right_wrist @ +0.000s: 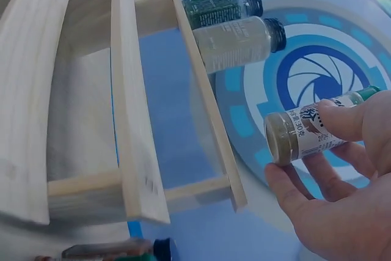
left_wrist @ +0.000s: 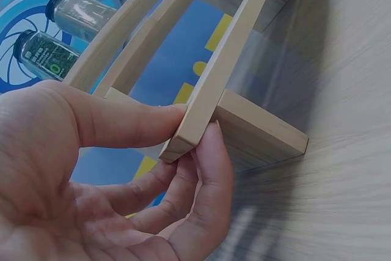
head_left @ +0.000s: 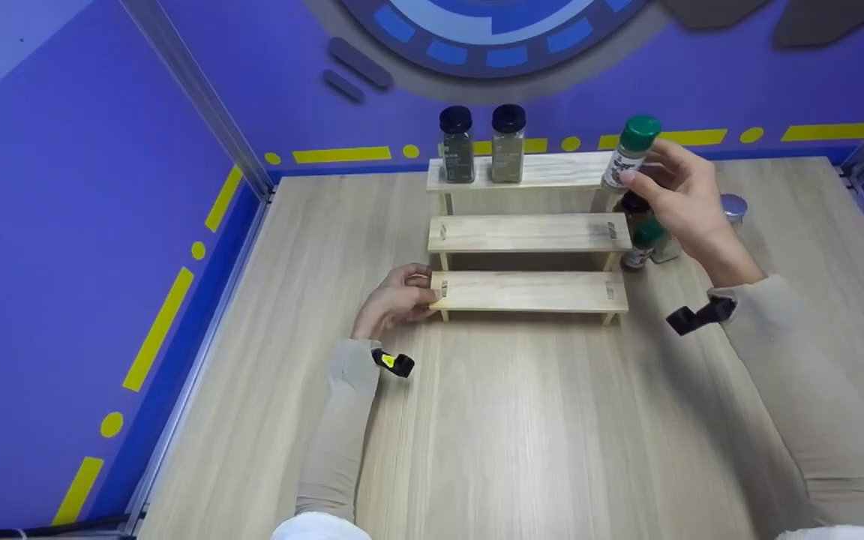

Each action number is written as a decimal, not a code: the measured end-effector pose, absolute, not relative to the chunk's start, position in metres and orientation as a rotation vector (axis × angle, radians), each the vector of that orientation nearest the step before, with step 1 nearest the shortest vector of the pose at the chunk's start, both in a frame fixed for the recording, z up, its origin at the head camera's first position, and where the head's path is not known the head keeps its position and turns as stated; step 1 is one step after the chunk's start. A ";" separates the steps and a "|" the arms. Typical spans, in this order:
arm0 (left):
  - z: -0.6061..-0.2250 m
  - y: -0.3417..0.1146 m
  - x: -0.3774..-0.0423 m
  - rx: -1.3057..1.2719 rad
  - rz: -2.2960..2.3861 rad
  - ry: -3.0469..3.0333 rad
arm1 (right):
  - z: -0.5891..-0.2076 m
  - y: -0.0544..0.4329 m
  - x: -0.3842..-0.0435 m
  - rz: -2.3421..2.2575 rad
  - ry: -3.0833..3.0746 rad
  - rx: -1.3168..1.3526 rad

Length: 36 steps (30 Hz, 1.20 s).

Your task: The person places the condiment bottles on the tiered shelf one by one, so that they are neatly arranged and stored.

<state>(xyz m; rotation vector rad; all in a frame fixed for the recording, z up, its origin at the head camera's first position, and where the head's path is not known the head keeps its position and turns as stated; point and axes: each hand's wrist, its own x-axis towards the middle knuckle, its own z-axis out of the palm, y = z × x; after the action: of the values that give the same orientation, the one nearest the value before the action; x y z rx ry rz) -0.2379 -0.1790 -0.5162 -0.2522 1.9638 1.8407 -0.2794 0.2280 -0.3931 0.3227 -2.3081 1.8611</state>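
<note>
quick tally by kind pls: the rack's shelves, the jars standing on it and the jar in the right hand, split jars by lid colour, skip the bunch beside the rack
Wooden shelves: 3
Black-lidded jars, on the top shelf: 2
Green-lidded jar, in the right hand: 1
Total: 6

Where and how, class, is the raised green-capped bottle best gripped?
Best take the green-capped bottle by its slim, round body, below the green cap, in an opposed pinch from the right, as the right hand does. That leaves the base free, probably easing placement on the top shelf.
</note>
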 end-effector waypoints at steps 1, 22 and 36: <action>-0.516 -0.179 -0.238 -0.253 1.834 1.968 | -0.392 0.225 -0.282 1.843 -2.320 0.326; -0.515 -0.179 -0.239 -0.240 1.827 1.977 | -0.393 0.173 -0.329 1.964 -2.288 0.285; -0.517 -0.178 -0.240 -0.269 1.828 1.967 | -0.397 0.163 -0.340 1.981 -2.362 0.227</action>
<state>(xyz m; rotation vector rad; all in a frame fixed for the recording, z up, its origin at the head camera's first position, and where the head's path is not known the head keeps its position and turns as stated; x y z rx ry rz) -0.2398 -0.1785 -0.5166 -0.2688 1.9673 1.8276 -0.3395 0.1629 -0.3973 0.2268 -2.3616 1.9807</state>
